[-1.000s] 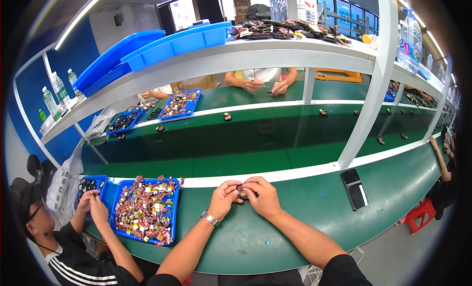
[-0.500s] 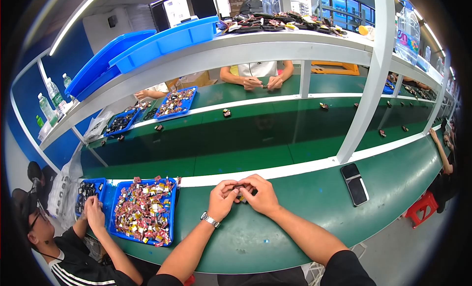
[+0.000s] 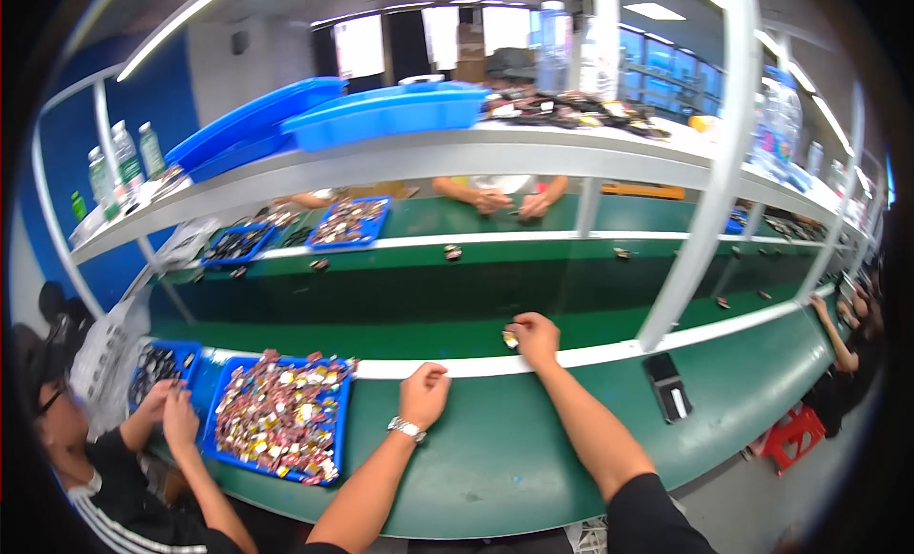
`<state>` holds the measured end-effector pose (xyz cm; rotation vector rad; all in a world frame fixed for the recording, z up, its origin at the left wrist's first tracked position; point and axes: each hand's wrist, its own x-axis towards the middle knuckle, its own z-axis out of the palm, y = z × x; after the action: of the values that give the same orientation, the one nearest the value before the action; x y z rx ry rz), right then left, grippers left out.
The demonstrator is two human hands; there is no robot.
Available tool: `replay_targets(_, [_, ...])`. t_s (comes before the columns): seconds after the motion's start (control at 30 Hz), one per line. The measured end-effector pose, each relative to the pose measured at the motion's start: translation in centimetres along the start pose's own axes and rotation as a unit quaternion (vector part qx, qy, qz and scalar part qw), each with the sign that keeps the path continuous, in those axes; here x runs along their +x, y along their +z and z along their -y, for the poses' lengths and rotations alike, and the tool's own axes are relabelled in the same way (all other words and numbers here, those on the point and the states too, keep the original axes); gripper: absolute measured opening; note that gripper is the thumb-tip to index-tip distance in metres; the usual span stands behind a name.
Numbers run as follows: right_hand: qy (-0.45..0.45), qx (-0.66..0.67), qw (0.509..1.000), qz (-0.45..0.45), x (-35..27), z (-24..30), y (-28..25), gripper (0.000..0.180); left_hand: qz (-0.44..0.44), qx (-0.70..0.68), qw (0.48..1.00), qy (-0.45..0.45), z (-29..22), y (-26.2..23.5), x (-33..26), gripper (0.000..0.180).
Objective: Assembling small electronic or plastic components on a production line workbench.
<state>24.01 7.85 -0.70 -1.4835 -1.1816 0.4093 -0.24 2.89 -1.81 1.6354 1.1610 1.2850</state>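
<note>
While reaching — right hand (image 3: 535, 337) on small part (image 3: 510, 339)

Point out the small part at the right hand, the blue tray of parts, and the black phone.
small part (image 3: 510, 339), head view, its visible face.
blue tray (image 3: 335, 430), head view, right rim.
black phone (image 3: 667, 386), head view, screen middle.

A dark phone screen (image 3: 668, 399) lies on the green bench; clear green-capped bottles (image 3: 122, 164) stand on the left shelf

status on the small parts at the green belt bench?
Done: small pieces already sit out on the green belt. In hand: right hand holds a small part at the belt edge; left hand rests closed. Left: the blue tray is heaped with parts.
</note>
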Motion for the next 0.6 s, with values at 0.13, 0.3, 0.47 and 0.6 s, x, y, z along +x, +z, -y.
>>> replay_targets(0.13, [-0.146,-0.168,0.968,-0.117,1.2,-2.4,-0.5,0.019,-0.008,-0.049,0.999,-0.019,2.2,-1.5,0.3,0.008])
replay_targets(0.3, [-0.073,-0.072,0.987,-0.127,-3.9,-1.7,-6.1,0.029,0.006,-0.091,0.995,-0.036,1.3,-1.3,0.4,0.002])
replay_targets(0.47, [-0.023,-0.014,0.999,-0.047,-11.3,-0.4,-11.2,0.048,0.048,-0.075,0.996,0.016,1.7,-1.3,0.5,0.022])
replay_targets(0.6, [-0.070,0.014,0.997,0.000,-13.8,-0.4,-12.4,0.043,0.083,0.061,0.993,0.050,0.3,-1.4,-0.4,0.043])
